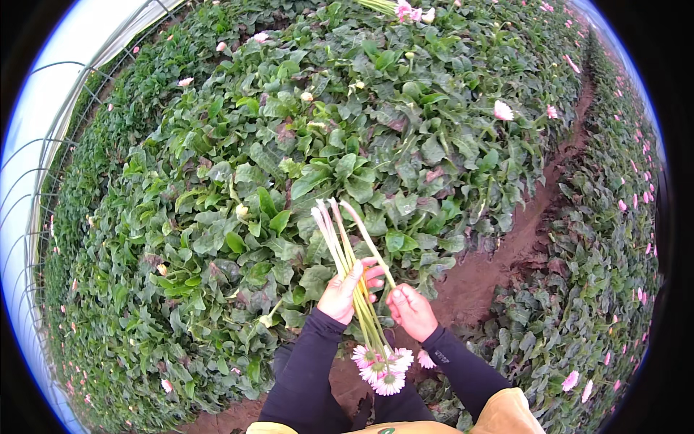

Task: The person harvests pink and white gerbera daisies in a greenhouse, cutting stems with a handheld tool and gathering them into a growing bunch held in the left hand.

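Observation:
My left hand is closed around a small bunch of cut gerbera stems, pale cut ends pointing away from me. The bunch's pink gerbera heads hang below, near my body. To its right, my right hand pinches a single gerbera stem between thumb and fingers, its cut end reaching up beside the others. One pink flower head shows just under my right wrist; its stem is partly hidden by the hand. Both hands are over the leaves at the bed's edge.
A wide bed of leafy gerbera plants lies before me. A bare soil path runs up to the right, with another planted row beyond. More cut flowers lie at the top edge. Metal hoops of a greenhouse stand at the left.

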The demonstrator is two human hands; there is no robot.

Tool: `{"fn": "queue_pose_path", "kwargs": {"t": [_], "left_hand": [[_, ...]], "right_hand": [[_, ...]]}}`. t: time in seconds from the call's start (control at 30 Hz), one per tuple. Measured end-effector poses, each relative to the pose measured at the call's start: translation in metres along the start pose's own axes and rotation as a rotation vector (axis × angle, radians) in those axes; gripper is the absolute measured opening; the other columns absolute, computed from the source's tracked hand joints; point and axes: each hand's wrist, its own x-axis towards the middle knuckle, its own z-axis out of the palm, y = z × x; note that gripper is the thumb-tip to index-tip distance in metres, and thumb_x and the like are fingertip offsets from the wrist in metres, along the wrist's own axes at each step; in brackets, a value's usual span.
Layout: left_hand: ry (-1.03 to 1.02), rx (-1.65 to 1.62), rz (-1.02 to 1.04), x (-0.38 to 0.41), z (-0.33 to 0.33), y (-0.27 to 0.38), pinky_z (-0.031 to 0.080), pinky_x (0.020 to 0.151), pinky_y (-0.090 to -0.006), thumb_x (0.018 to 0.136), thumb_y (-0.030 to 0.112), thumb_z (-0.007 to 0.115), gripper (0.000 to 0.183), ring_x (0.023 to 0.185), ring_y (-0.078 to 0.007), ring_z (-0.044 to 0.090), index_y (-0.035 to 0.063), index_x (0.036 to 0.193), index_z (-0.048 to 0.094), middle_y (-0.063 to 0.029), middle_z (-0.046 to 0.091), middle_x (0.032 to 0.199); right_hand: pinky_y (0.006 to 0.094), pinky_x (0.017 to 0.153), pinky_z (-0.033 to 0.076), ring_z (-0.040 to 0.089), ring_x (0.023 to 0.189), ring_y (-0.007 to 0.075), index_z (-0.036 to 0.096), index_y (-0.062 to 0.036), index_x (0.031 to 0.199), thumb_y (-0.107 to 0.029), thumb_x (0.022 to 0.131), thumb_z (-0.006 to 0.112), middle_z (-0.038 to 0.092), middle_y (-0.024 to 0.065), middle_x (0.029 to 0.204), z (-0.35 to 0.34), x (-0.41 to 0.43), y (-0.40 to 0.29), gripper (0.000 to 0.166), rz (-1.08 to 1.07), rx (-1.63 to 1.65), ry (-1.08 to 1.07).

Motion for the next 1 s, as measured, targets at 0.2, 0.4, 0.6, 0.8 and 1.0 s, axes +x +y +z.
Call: {"fn": "queue_pose_path", "kwargs": {"t": [0.2, 0.4, 0.6, 0.8, 1.0], "left_hand": [[-0.128, 0.169, -0.014, -0.004, 0.071, -0.025, 0.048, 0.065, -0.0260, 0.084, 0.032, 0.041, 0.034, 0.077, -0.0162, 0.056, 0.0028, 0.099, 0.049, -0.0133, 0.055, 0.097], [-0.212, 0.107, 0.099, 0.034, 0.120, -0.050, 0.046, 0.070, -0.0333, 0.085, 0.029, 0.041, 0.025, 0.073, -0.0206, 0.055, 0.0049, 0.085, 0.045, -0.0087, 0.054, 0.080], [-0.123, 0.008, 0.139, 0.081, 0.138, -0.035, 0.040, 0.056, -0.0309, 0.084, 0.036, 0.040, 0.027, 0.056, -0.0131, 0.040, 0.0097, 0.081, 0.043, 0.0001, 0.037, 0.060], [-0.176, 0.002, 0.140, 0.142, 0.174, -0.031, 0.042, 0.058, -0.0314, 0.084, 0.035, 0.039, 0.026, 0.057, -0.0134, 0.040, 0.0101, 0.077, 0.041, 0.0005, 0.036, 0.060], [-0.250, -0.119, 0.020, 0.206, 0.262, -0.040, 0.041, 0.062, -0.0331, 0.083, 0.036, 0.041, 0.026, 0.058, -0.0145, 0.040, 0.0107, 0.077, 0.041, 0.0004, 0.037, 0.062]], "right_hand": [[0.0223, 0.047, 0.039, 0.047, 0.049, 0.0077, 0.050, -0.0024, 0.072, -0.031, 0.084, 0.042, 0.047, 0.0004, 0.052, -0.028, -0.034, -0.020, 0.032, -0.159, -0.190, 0.172], [0.0207, 0.051, 0.042, 0.049, 0.053, 0.0075, 0.049, -0.0014, 0.075, -0.035, 0.084, 0.042, 0.049, 0.0019, 0.058, -0.090, -0.055, -0.026, 0.035, 0.021, -0.037, 0.203], [0.0211, 0.059, 0.042, 0.052, 0.068, 0.0078, 0.049, -0.0043, 0.087, -0.022, 0.085, 0.043, 0.054, 0.0014, 0.074, -0.175, -0.026, -0.020, 0.019, -0.010, 0.109, 0.260], [0.0266, 0.074, 0.042, 0.052, 0.086, 0.0129, 0.046, -0.0024, 0.101, -0.027, 0.084, 0.043, 0.055, 0.0063, 0.091, -0.209, 0.011, -0.068, 0.030, -0.060, -0.093, 0.069], [0.0289, 0.070, 0.043, 0.056, 0.076, 0.0198, 0.047, -0.0038, 0.099, -0.042, 0.068, 0.061, 0.057, 0.0111, 0.081, -0.257, 0.026, -0.129, 0.051, -0.022, -0.482, -0.061]]}}
